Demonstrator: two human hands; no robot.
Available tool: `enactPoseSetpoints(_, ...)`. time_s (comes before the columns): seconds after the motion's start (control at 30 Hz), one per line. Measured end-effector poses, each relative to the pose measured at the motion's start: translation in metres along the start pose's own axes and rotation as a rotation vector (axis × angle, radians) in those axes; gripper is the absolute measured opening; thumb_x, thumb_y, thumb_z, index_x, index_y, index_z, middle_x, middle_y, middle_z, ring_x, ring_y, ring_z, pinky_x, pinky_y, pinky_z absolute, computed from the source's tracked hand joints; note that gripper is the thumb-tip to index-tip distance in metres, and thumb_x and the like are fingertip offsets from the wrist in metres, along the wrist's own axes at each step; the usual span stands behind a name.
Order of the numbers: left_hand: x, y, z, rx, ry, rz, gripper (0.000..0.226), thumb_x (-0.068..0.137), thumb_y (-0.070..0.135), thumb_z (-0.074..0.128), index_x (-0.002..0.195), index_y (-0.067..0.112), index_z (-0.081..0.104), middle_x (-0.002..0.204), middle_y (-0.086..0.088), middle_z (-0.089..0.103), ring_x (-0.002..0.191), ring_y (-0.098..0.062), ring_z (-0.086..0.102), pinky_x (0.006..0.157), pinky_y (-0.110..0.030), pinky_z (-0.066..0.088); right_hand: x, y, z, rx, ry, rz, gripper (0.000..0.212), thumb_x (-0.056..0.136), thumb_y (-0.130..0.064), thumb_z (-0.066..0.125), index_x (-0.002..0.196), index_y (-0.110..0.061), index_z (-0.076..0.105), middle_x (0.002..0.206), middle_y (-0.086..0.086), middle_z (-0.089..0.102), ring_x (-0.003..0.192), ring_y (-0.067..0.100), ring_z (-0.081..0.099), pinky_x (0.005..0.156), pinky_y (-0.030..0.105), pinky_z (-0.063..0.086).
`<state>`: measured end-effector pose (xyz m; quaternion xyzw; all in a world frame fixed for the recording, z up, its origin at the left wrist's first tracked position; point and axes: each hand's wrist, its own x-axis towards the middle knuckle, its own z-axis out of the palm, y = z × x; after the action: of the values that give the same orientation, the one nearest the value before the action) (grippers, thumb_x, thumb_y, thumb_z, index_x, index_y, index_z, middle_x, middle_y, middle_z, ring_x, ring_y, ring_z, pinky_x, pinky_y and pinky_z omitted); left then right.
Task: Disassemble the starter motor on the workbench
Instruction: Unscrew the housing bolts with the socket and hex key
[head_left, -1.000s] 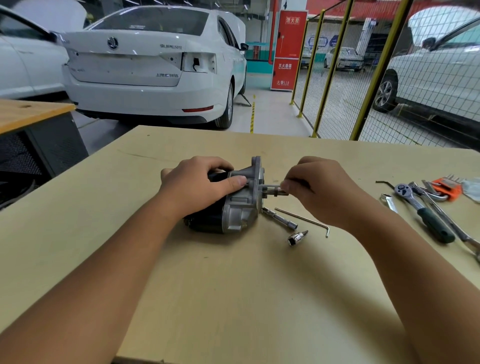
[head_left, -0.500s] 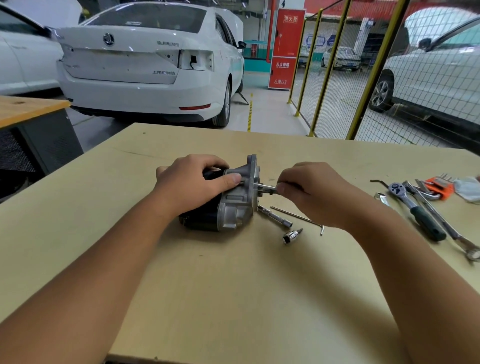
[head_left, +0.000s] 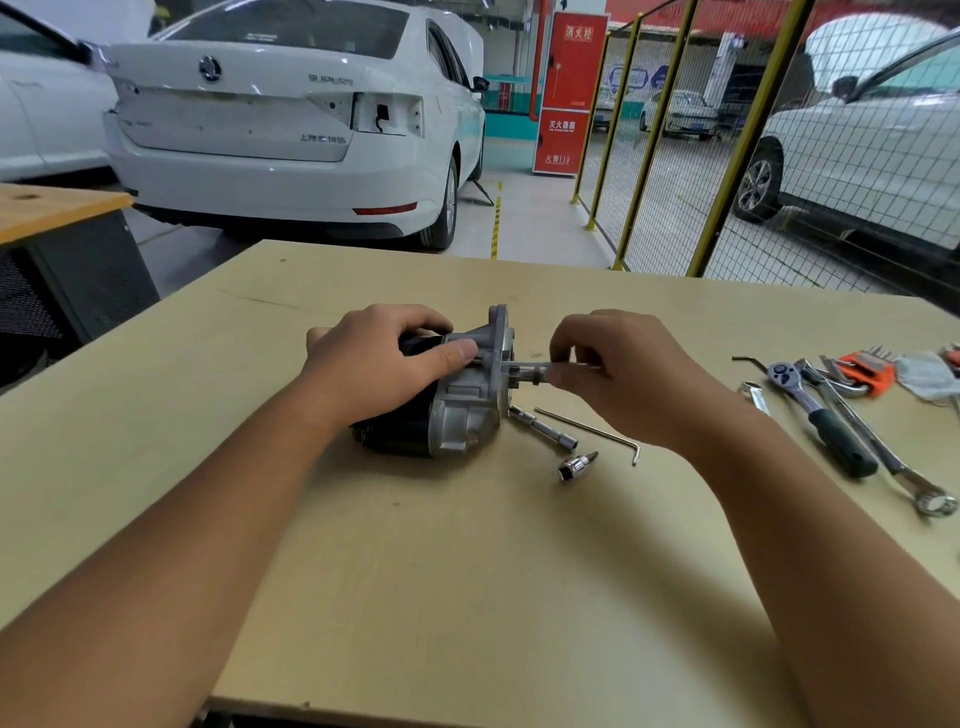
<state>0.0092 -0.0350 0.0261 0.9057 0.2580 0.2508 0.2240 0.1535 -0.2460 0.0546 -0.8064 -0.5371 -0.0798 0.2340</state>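
- A starter motor with a black cylindrical body and a cast grey metal end housing (head_left: 457, 400) is seen lying on its side at the centre of the frame, on a pale wooden workbench (head_left: 415, 571).
- The left hand (head_left: 374, 364) is laid over the top of the motor; fingers are curled round the black body and the thumb is pressed along the grey housing.
- A slim silver metal rod-shaped tool (head_left: 530, 373) is seen projecting sideways from the right face of the housing; its far end is pinched between the fingertips of the right hand (head_left: 618, 374). What the tip engages cannot be told.
- The two hands are kept apart, one on either side of the housing flange.
- Just below and right of the motor, three loose items are noted on the bench: a short silver extension bar (head_left: 543, 427), touching or almost touching the housing; a thin L-shaped hex key (head_left: 587, 428); a small chrome socket bit (head_left: 576, 466).
- At the right edge of the frame, a ratchet handle with a dark green grip (head_left: 821, 415), a long silver combination spanner (head_left: 883, 452) and an orange holder of hex keys (head_left: 867, 370) are laid close together.
- In the upper left of the frame, a white saloon car (head_left: 291, 119) is parked behind the bench; yellow-framed wire mesh fencing (head_left: 675, 135) is recorded at upper right.
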Motion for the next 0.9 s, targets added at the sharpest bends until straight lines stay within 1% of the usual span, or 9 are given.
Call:
enactPoseSetpoints(0.1, 0.0009, -0.0002, 0.0007, 0.002, 0.003, -0.009, 0.071, 0.061, 0.095, 0.044, 0.113, 0.051, 0.067, 0.111, 0.028, 0.068, 0.109, -0.01, 0.056, 0.096, -0.043, 0.031, 0.0004, -0.0001, 0.0005, 0.027, 0.009, -0.005, 0.014, 0.098, -0.023, 0.059, 0.093, -0.02, 0.072, 0.085, -0.005, 0.052, 0.079, 0.015, 0.051, 0.069, 0.03, 0.035)
enactPoseSetpoints(0.2, 0.0006, -0.0001, 0.0008, -0.007, 0.002, -0.016, 0.077, 0.056, 0.097, 0.044, 0.113, 0.05, 0.068, 0.111, 0.026, 0.068, 0.108, -0.009, 0.055, 0.096, -0.043, 0.031, 0.0013, -0.0025, 0.0006, -0.015, 0.027, -0.025, 0.014, 0.097, -0.017, 0.061, 0.093, -0.015, 0.074, 0.089, -0.002, 0.056, 0.084, 0.021, 0.056, 0.074, 0.031, 0.042)
enactPoseSetpoints(0.37, 0.0004, -0.0005, 0.0002, -0.017, -0.003, -0.007, 0.077, 0.054, 0.096, 0.047, 0.113, 0.051, 0.068, 0.111, 0.026, 0.068, 0.106, -0.008, 0.054, 0.094, -0.041, 0.028, -0.0003, -0.0058, 0.0004, -0.123, 0.088, -0.013, 0.008, 0.092, -0.03, 0.068, 0.09, -0.025, 0.075, 0.089, -0.012, 0.059, 0.091, 0.021, 0.056, 0.082, 0.047, 0.049)
enactPoseSetpoints(0.47, 0.0001, -0.0008, 0.0002, -0.013, -0.011, -0.006, 0.076, 0.054, 0.095, 0.048, 0.113, 0.052, 0.068, 0.111, 0.026, 0.067, 0.106, -0.008, 0.054, 0.094, -0.04, 0.027, -0.0002, -0.0055, 0.0005, -0.027, 0.102, -0.01, 0.004, 0.086, -0.026, 0.076, 0.086, -0.022, 0.074, 0.086, -0.011, 0.059, 0.08, 0.015, 0.058, 0.073, 0.041, 0.052)
enactPoseSetpoints(0.53, -0.0001, -0.001, 0.0005, -0.002, -0.011, -0.003, 0.074, 0.056, 0.096, 0.046, 0.112, 0.053, 0.067, 0.11, 0.026, 0.067, 0.106, -0.008, 0.054, 0.093, -0.04, 0.026, 0.0003, -0.0037, 0.0024, -0.01, 0.088, -0.007, 0.008, 0.085, -0.028, 0.078, 0.083, -0.023, 0.071, 0.083, -0.011, 0.059, 0.075, 0.009, 0.054, 0.067, 0.035, 0.049)
enactPoseSetpoints(0.63, 0.0002, -0.0001, 0.0018, 0.017, 0.004, -0.004, 0.072, 0.059, 0.096, 0.04, 0.11, 0.053, 0.067, 0.109, 0.027, 0.068, 0.106, -0.008, 0.055, 0.093, -0.04, 0.027, 0.0007, -0.0005, 0.0062, 0.02, 0.073, -0.005, 0.009, 0.091, -0.031, 0.07, 0.084, -0.028, 0.067, 0.079, -0.011, 0.054, 0.073, 0.004, 0.049, 0.062, 0.023, 0.036)
enactPoseSetpoints(0.73, 0.0007, 0.0006, 0.0026, 0.025, 0.008, -0.009, 0.072, 0.059, 0.096, 0.04, 0.109, 0.053, 0.068, 0.108, 0.027, 0.068, 0.104, -0.008, 0.055, 0.092, -0.039, 0.026, 0.0022, 0.002, 0.0081, 0.013, 0.045, -0.014, 0.013, 0.096, -0.022, 0.063, 0.092, -0.017, 0.074, 0.082, -0.007, 0.054, 0.075, 0.005, 0.05, 0.063, 0.017, 0.033)
enactPoseSetpoints(0.83, 0.0002, -0.0001, 0.0023, 0.018, 0.015, -0.001, 0.071, 0.057, 0.096, 0.042, 0.108, 0.053, 0.068, 0.105, 0.029, 0.067, 0.102, -0.006, 0.053, 0.09, -0.038, 0.023, 0.0031, -0.0003, 0.0073, -0.018, 0.06, -0.025, 0.01, 0.093, -0.02, 0.068, 0.089, -0.015, 0.076, 0.082, -0.008, 0.055, 0.079, 0.016, 0.057, 0.069, 0.028, 0.042)
enactPoseSetpoints(0.9, 0.0003, -0.0005, 0.0021, 0.01, 0.014, 0.005, 0.072, 0.056, 0.095, 0.044, 0.109, 0.053, 0.068, 0.105, 0.029, 0.067, 0.102, -0.006, 0.052, 0.09, -0.037, 0.022, 0.0026, -0.0024, 0.0064, -0.056, 0.079, -0.014, 0.006, 0.089, -0.027, 0.073, 0.085, -0.022, 0.075, 0.082, -0.014, 0.055, 0.08, 0.016, 0.058, 0.075, 0.037, 0.048)
